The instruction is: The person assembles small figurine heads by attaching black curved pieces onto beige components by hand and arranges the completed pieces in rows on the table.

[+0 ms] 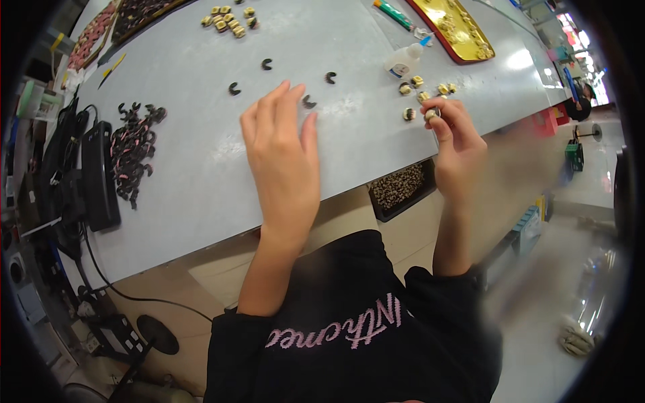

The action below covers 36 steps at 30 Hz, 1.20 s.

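While a small rounded bead (431, 116), pale and glossy, is pinched between the thumb and fingertips of the right hand (460, 148), the left hand (281, 151) is held half open, its fingers slightly bent and nothing gripped. By its thumb and fingertips a dark C-piece (308, 102), horseshoe-curved, is seen on the smooth grey table (195, 101); whether it is touched cannot be told. Around the left fingertips, three like arcs (267, 64) are spaced apart. To that hand's left, a loose heap (132, 151) of curved black and pink bits is piled beside a black box (99, 178). Just beyond the right fingertips, blocky cream-and-dark lumps (408, 114) are scattered; farther off are placed a translucent bottle (403, 62), blue-tipped, a green tube (393, 15) and a shiny yellow tray (453, 37). Below the table edge, between the forearms, a dark bin (384, 215) is filled with small grains (396, 187).
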{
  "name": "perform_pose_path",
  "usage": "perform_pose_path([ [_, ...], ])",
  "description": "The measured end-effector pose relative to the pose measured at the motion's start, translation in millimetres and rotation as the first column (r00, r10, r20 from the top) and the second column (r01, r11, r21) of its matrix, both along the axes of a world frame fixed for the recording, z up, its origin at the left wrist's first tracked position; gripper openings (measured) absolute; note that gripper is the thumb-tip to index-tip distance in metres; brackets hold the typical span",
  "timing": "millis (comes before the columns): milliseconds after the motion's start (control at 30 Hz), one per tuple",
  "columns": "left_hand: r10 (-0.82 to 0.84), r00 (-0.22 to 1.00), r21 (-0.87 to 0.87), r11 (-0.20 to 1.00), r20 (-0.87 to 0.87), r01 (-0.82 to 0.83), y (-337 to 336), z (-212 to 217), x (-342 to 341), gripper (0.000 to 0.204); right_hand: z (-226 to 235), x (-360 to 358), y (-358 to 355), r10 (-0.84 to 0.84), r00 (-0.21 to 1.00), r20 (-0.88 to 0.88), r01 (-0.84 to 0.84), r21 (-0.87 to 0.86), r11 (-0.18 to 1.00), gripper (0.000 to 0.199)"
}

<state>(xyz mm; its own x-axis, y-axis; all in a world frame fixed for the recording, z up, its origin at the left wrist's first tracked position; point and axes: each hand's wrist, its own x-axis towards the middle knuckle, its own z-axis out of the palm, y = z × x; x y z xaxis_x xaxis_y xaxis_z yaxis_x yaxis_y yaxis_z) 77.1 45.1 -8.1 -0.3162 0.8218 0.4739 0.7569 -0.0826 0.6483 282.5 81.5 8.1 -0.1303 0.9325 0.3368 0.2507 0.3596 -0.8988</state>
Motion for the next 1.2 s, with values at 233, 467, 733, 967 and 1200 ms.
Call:
perform_pose_path([
  [233,-0.011,0.998,-0.095,0.995,-0.059,0.006,12.4,1.4,5.8,0.03,-14.5,19.5,23.7,-0.292,0.843,0.452,0.165,0.3,0.94,0.023],
  [467,0.003,1.0,-0.088,0.996,0.002,-0.003,10.9,0.6,4.3,0.028,-15.2,35.0,31.6,-0.372,0.834,0.407,0.185,0.429,0.884,0.028],
  [733,-0.026,1.0,-0.048,0.999,0.0,0.026,15.1,0.0,4.8,0.026,-19.7,71.1,66.3,-0.253,0.844,0.474,0.111,0.307,0.945,0.026],
  [967,-0.034,0.995,-0.048,0.998,-0.091,0.03,15.1,-5.1,5.6,0.027,-21.0,64.8,66.2,-0.28,0.834,0.475,0.138,0.312,0.94,0.024],
  [1200,-0.039,0.998,-0.047,0.998,-0.05,0.036,11.5,-3.3,4.6,0.03,-8.2,62.2,69.9,-0.14,0.778,0.612,-0.138,0.384,0.913,0.026],
])
